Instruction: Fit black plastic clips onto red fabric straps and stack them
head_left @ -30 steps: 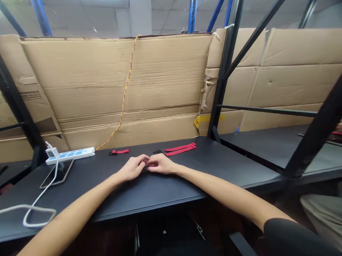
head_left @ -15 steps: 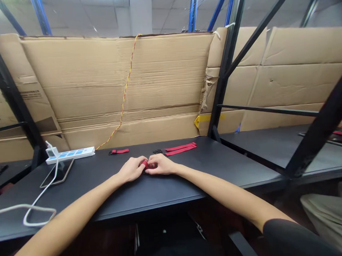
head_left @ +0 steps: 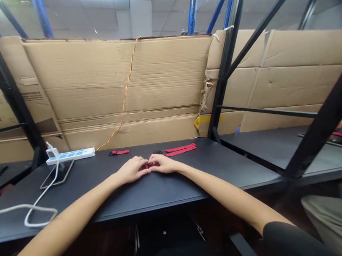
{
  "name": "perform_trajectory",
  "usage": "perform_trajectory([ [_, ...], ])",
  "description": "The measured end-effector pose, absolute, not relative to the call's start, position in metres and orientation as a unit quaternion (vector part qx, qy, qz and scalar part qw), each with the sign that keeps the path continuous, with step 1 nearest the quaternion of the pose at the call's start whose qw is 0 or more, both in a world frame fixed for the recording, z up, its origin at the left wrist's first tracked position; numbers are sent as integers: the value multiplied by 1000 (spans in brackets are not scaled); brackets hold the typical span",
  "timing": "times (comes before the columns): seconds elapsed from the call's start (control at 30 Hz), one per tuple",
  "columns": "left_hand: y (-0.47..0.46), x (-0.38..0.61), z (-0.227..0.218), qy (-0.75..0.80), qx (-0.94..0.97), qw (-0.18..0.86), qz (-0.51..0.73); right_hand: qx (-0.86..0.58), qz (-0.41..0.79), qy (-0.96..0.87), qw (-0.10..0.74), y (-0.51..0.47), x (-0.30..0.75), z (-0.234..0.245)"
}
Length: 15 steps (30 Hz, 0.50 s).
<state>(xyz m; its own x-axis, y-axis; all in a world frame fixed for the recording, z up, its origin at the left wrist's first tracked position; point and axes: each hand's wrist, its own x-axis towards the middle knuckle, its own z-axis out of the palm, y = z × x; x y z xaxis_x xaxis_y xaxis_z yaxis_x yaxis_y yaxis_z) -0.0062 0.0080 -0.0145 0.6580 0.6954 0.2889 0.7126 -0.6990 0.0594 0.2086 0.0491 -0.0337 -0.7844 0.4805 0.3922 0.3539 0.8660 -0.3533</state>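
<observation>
Beyond the hands I see a short buckled strap [head_left: 121, 152], black pieces [head_left: 157, 152] and two flat red ribbons [head_left: 181, 150]; a cardboard wall [head_left: 162, 75] shuts off the back. Left are a phone [head_left: 64, 172] and power strip [head_left: 80, 154]; right, a black post [head_left: 221, 91]. The bench [head_left: 151, 196] stretches nearward to its front edge. Mid-bench, left hand [head_left: 133, 169] and right hand [head_left: 164, 164] share a narrow grip on a small red strap [head_left: 146, 166].

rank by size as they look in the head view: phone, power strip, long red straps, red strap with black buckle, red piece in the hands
1. power strip and phone, too alike to rank
2. long red straps
3. red strap with black buckle
Unranked: red piece, mostly hidden by the fingers
</observation>
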Motion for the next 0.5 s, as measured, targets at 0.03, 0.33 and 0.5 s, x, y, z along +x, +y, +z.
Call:
perform_trajectory([
  [0.03,7,-4,-16,-379,-914,3,-144,-225,138,-935,238,50,209,-34],
  [0.33,4,-1,-19,-358,-917,-48,-171,-293,198,-897,263,49,207,-35],
  [0.5,3,2,-18,-361,-916,-41,-170,-314,291,-870,243,49,208,-33],
])
